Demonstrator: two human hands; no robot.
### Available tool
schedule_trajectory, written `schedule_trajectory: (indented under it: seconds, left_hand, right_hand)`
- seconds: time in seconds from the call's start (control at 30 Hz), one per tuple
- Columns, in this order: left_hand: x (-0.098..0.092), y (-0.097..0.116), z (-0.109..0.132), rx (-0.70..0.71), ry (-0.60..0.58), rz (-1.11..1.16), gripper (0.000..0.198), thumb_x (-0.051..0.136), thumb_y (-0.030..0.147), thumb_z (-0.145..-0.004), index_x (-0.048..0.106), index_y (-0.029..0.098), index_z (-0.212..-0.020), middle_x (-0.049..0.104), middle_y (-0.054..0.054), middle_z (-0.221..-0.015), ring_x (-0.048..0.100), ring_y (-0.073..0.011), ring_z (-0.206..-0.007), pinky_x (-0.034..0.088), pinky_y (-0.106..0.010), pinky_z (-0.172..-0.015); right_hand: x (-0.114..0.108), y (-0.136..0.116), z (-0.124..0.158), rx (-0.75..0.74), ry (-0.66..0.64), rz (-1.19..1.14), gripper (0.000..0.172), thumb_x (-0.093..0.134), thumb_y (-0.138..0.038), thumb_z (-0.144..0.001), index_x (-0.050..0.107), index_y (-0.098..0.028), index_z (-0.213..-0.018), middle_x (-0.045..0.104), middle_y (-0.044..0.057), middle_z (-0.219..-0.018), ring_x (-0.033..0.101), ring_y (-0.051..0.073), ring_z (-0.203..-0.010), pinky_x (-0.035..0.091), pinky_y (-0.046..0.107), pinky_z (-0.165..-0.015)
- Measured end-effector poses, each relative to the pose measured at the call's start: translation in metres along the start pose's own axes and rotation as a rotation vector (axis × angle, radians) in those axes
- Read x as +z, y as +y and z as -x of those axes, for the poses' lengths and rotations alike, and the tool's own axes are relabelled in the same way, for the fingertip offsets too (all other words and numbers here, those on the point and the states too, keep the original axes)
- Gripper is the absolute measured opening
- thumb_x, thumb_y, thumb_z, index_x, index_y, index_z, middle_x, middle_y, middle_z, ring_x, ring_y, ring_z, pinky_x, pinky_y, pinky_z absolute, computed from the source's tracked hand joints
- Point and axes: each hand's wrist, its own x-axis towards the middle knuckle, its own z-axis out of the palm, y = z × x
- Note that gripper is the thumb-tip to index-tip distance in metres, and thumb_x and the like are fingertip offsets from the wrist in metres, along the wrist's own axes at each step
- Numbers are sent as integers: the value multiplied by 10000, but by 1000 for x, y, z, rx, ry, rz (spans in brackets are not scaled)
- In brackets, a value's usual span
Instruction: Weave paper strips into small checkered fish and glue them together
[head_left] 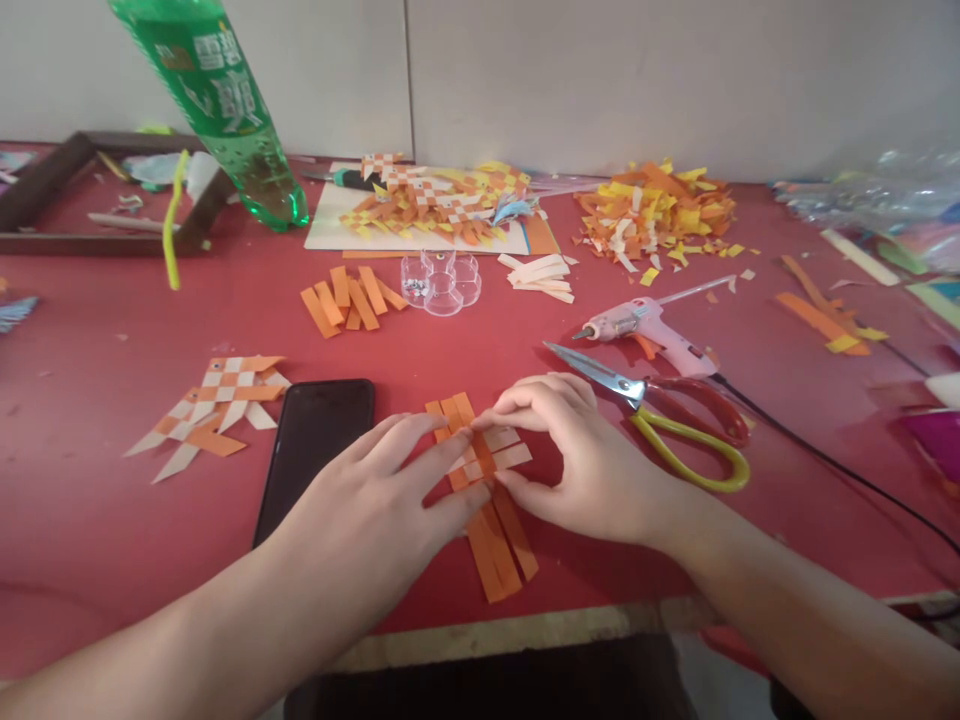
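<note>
Orange paper strips [495, 545] lie lengthwise on the red table near its front edge, with pale strips [514, 457] woven across them. My left hand [401, 470] grips the weave from the left, its fingertips and thumb on the strips. From the right, my right hand [562, 440] pinches the weave, finger and thumb bent round its far and near sides. My fingers hide part of the crossing. Beside my left hand lies a black phone [322, 430]. Finished-looking woven paper fish [225, 395] rest to its left. Scissors [637, 395] with red and yellow handles lie beyond my right hand.
A pink glue gun [649, 328] with a trailing black cord lies right of centre. Behind are orange strips [349, 298], a clear divided tray [450, 285], pale strips [540, 272] and a heap of paper scraps [656, 210]. A green bottle [225, 110] stands by a dark frame [45, 243].
</note>
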Motion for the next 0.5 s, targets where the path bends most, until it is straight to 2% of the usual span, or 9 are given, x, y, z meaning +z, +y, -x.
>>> schedule_trajectory:
  seconds: [0.2, 0.3, 0.4, 0.5]
  left_hand:
    - [1, 0, -1, -36, -37, 25, 349, 615, 318, -908, 606, 310, -1257, 589, -48, -1349, 495, -316, -1230, 527, -485, -964]
    - [1, 1, -1, -40, -36, 32, 315, 594, 362, -918, 628, 288, -1222, 575, -72, -1354, 511, -323, -1205, 536, -500, -951]
    - [2, 2, -1, -21, -38, 21, 302, 629, 323, -894, 642, 277, -1192, 589, -44, -1331, 540, -318, -1155, 565, -485, -913]
    - [5, 2, -2, 21, -15, 47, 274, 624, 217, -885, 661, 221, -1156, 647, -51, -1218, 573, -297, -1120, 586, -443, -898]
  right_hand:
    - [-1, -2, 2, -23, 12, -12, 395, 621, -170, -786, 471, -227, -1146, 614, 41, -1125, 503, 218, -1123, 321, 441, -1036]
    - [-1, -2, 2, -26, 29, -15, 326, 579, -170, -839, 483, -227, -1145, 615, 42, -1107, 507, 210, -1105, 318, 434, -1030]
    - [2, -1, 1, -18, 48, -1, 249, 551, -151, -866, 499, -229, -1096, 631, 31, -1071, 527, 194, -1069, 325, 415, -1004]
    - [3, -2, 0, -10, 59, 13, 226, 587, -179, -855, 509, -227, -1061, 645, 23, -1047, 541, 190, -1039, 333, 402, -977]
